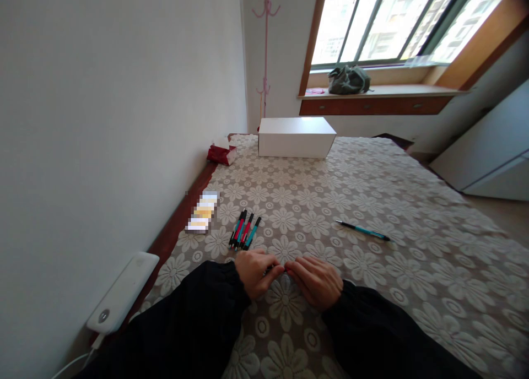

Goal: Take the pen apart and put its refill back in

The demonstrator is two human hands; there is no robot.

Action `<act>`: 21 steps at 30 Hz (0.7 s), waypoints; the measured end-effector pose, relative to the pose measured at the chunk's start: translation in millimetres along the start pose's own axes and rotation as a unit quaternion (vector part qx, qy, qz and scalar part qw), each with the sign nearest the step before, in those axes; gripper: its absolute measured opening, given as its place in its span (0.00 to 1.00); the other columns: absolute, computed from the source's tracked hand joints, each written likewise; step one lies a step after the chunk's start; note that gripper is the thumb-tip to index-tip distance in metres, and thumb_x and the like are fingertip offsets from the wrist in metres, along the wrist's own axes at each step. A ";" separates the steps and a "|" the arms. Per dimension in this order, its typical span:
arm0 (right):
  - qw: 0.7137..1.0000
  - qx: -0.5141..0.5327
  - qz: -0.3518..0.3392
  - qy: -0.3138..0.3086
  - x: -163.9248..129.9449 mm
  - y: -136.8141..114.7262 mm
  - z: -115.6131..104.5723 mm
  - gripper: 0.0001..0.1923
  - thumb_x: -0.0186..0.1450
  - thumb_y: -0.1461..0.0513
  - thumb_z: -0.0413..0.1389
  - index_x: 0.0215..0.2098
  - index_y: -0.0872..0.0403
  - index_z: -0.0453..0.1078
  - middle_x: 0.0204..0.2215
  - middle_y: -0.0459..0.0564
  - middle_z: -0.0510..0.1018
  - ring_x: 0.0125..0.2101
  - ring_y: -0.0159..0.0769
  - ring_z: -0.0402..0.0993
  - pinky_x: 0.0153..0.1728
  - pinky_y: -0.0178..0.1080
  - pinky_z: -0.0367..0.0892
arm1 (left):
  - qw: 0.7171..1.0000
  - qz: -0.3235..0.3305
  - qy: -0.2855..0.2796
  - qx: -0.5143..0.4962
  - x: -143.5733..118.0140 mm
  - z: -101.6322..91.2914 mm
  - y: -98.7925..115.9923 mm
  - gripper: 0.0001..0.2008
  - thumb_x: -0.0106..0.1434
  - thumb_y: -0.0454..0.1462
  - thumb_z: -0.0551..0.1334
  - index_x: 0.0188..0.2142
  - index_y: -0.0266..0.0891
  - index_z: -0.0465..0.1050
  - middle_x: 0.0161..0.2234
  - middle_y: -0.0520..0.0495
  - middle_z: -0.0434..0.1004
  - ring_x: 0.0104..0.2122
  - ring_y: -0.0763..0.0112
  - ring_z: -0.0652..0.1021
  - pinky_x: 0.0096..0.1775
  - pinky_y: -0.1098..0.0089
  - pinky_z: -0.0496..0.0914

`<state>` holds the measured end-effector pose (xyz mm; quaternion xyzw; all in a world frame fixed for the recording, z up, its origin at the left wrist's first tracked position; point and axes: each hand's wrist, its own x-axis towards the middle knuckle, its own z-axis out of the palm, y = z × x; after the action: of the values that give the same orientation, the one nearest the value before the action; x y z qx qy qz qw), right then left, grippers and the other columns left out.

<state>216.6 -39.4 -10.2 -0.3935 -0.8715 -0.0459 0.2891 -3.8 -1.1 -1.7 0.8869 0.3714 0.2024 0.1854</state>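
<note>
My left hand and my right hand meet fingertip to fingertip low on the flower-patterned tablecloth. Between them they pinch a small dark thing, mostly hidden by the fingers; it looks like a pen. Just beyond my left hand lies a bunch of several red and teal pens, side by side. A single teal pen lies alone to the right of my hands.
A white box stands at the table's far end, a red tissue pack to its left. A blurred card and a white power bank lie along the left wall. A bag sits on the window sill.
</note>
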 end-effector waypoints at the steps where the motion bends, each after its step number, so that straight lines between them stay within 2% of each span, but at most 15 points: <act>1: 1.000 -0.003 -0.006 0.007 0.7 0.0 -0.4 0.15 0.77 0.62 0.45 0.37 0.53 0.71 0.24 0.46 0.74 0.25 0.34 0.69 0.31 0.38 0.60 | 1.000 -0.003 -0.007 0.015 0.1 -0.3 0.0 0.19 0.72 0.47 0.55 0.32 0.42 0.78 0.25 0.48 0.75 0.29 0.69 0.76 0.29 0.70 0.66; 3: 1.000 0.001 -0.013 0.017 0.7 0.6 -0.2 0.14 0.77 0.61 0.46 0.37 0.53 0.71 0.24 0.46 0.73 0.26 0.34 0.69 0.31 0.38 0.60 | 1.000 -0.003 -0.016 0.025 0.6 -1.4 0.2 0.21 0.73 0.46 0.53 0.30 0.42 0.77 0.24 0.48 0.74 0.29 0.68 0.76 0.29 0.70 0.66; 7: 1.000 0.023 0.004 0.018 -2.5 2.4 1.8 0.13 0.77 0.62 0.46 0.39 0.53 0.71 0.27 0.46 0.75 0.26 0.32 0.70 0.30 0.36 0.61 | 0.999 0.010 -0.002 -0.035 1.3 -3.5 1.1 0.12 0.69 0.47 0.61 0.43 0.44 0.78 0.32 0.49 0.81 0.34 0.68 0.79 0.35 0.70 0.70; 9: 1.000 0.025 0.010 0.015 -3.8 2.5 2.7 0.13 0.77 0.62 0.45 0.40 0.53 0.71 0.27 0.46 0.76 0.25 0.31 0.71 0.29 0.35 0.61 | 0.998 0.011 0.002 -0.056 1.0 -3.4 1.4 0.13 0.66 0.47 0.64 0.45 0.44 0.77 0.34 0.50 0.82 0.35 0.68 0.79 0.36 0.70 0.71; 14: 1.000 0.007 0.005 0.018 -2.5 0.4 1.9 0.12 0.76 0.61 0.47 0.43 0.53 0.72 0.28 0.47 0.76 0.28 0.34 0.71 0.32 0.38 0.62 | 1.000 0.001 -0.008 -0.021 0.4 -2.6 0.1 0.12 0.69 0.46 0.60 0.40 0.43 0.79 0.30 0.49 0.79 0.31 0.68 0.77 0.33 0.69 0.69; 18: 0.999 0.001 -0.009 0.031 -0.7 0.9 0.7 0.11 0.76 0.63 0.48 0.41 0.53 0.72 0.26 0.47 0.74 0.28 0.36 0.69 0.32 0.39 0.61 | 0.999 0.024 -0.029 0.017 1.5 -2.9 -1.5 0.21 0.74 0.43 0.51 0.28 0.41 0.75 0.27 0.47 0.78 0.31 0.68 0.75 0.33 0.69 0.67; 21: 0.999 0.019 -0.003 0.032 -0.6 2.1 0.7 0.11 0.75 0.64 0.47 0.40 0.54 0.71 0.29 0.49 0.75 0.30 0.36 0.70 0.33 0.39 0.63 | 0.999 0.017 -0.024 0.025 1.8 -2.5 -1.7 0.21 0.74 0.44 0.51 0.29 0.41 0.75 0.28 0.47 0.79 0.32 0.67 0.76 0.33 0.68 0.68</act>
<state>218.1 -38.1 -11.4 -0.3838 -0.8636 -0.0426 0.3242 -4.9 1.8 0.0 0.9020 0.3566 0.1753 0.1689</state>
